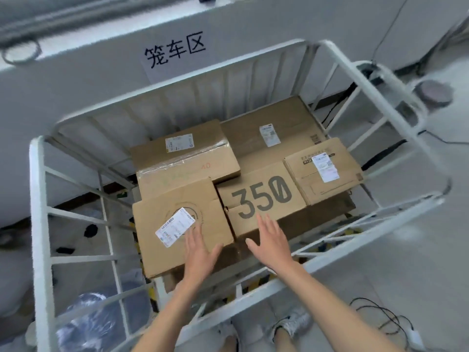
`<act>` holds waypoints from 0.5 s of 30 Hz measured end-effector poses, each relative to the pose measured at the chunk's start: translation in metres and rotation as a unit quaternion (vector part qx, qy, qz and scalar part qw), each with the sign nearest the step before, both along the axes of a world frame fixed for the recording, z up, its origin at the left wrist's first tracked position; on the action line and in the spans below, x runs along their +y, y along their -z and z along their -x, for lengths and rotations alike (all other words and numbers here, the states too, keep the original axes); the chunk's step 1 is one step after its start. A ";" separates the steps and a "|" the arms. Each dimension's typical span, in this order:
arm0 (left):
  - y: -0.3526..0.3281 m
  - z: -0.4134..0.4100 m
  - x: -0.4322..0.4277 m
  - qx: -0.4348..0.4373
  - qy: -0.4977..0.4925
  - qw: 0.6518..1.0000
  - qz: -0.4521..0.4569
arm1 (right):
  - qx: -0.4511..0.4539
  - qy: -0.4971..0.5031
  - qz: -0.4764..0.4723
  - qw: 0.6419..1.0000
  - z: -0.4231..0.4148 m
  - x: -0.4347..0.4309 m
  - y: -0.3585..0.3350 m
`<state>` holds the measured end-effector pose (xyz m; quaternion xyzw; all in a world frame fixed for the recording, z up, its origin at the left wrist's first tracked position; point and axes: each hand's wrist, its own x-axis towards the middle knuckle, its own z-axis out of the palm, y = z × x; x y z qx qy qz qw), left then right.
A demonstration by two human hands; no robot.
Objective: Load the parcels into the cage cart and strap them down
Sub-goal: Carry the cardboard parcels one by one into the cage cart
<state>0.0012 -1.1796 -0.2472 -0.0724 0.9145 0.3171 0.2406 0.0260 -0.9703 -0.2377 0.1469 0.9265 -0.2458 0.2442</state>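
Note:
A white cage cart (40, 199) holds several brown cardboard parcels. Nearest me lies a parcel with a white label (175, 240), and beside it on the right a box printed "350" (264, 196). A small labelled box (322, 171) sits at the right, a taped flat box (185, 153) at the back left, and a large flat box (269, 123) behind. My left hand (200, 252) hovers open over the near parcel's right edge. Over the front edge of the "350" box, my right hand (271, 240) is open with fingers spread. Neither hand holds anything.
A white wall with a paper sign (175, 53) stands behind the cart. A plastic-wrapped bundle (86, 323) lies on the floor at the lower left. Black cables (380, 316) trail on the grey floor at the right. My shoes (291, 323) show below the cart's front rail.

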 end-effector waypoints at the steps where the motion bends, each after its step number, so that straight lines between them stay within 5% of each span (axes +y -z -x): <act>1: -0.017 -0.006 0.031 0.013 0.033 0.999 -0.003 | 0.006 -0.003 -0.010 1.000 -0.014 0.020 -0.015; 15: -0.176 -0.102 0.410 0.154 0.301 0.934 -0.112 | 0.123 0.230 -0.089 0.961 -0.185 0.335 -0.178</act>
